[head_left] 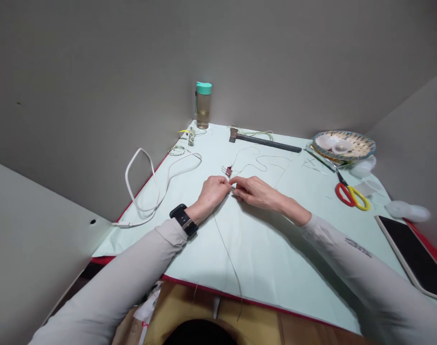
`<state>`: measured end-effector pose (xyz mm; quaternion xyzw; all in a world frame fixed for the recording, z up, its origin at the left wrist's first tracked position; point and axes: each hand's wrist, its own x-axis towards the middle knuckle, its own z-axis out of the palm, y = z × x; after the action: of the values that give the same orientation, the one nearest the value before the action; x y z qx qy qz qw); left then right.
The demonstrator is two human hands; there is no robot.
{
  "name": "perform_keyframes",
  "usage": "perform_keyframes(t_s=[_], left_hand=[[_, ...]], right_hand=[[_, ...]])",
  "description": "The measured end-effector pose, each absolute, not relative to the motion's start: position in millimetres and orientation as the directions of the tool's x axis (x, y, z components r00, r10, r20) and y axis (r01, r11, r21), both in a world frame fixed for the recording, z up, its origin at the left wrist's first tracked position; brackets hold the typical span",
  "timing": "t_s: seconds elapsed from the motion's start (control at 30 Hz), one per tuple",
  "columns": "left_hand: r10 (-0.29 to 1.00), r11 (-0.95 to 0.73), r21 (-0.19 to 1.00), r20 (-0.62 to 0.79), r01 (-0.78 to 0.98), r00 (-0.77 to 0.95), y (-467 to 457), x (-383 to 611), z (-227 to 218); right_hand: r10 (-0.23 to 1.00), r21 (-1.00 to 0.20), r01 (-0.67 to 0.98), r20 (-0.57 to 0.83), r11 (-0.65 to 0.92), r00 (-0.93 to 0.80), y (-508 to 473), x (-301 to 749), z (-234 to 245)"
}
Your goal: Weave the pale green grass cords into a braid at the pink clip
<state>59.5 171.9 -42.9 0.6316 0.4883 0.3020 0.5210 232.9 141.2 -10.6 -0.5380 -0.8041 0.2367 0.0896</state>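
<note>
My left hand and my right hand meet at the middle of the table, fingertips pinched close together. Between them run thin cords; one cord trails from under my left hand over the table's front edge. Just beyond the fingertips sits a dark red binder clip with its wire handles pointing away. Further thin cord lies in loose loops behind my right hand. Both hands are closed on the cord, though the exact spot they grip is hidden by the fingers.
At the back stand a water bottle and a hammer-like tool. A white cable curls on the left. To the right lie scissors, a woven basket with translucent pieces, and a phone-like tablet. Walls enclose the table.
</note>
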Motion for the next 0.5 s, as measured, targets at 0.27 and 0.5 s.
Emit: perform_keyframes(t_s=[0.27, 0.5], left_hand=[[0.931, 0.042, 0.965, -0.131, 0.259, 0.341, 170.5, 58.5, -40.5], [0.927, 0.072, 0.965, -0.157, 0.252, 0.339, 171.1, 59.1, -39.0]], right_hand=[[0.907, -0.407, 0.845, -0.083, 0.348, -0.413, 154.5, 231.4, -7.8], [0.91, -0.389, 0.825, 0.115, 0.411, -0.399, 160.5, 230.5, -24.7]])
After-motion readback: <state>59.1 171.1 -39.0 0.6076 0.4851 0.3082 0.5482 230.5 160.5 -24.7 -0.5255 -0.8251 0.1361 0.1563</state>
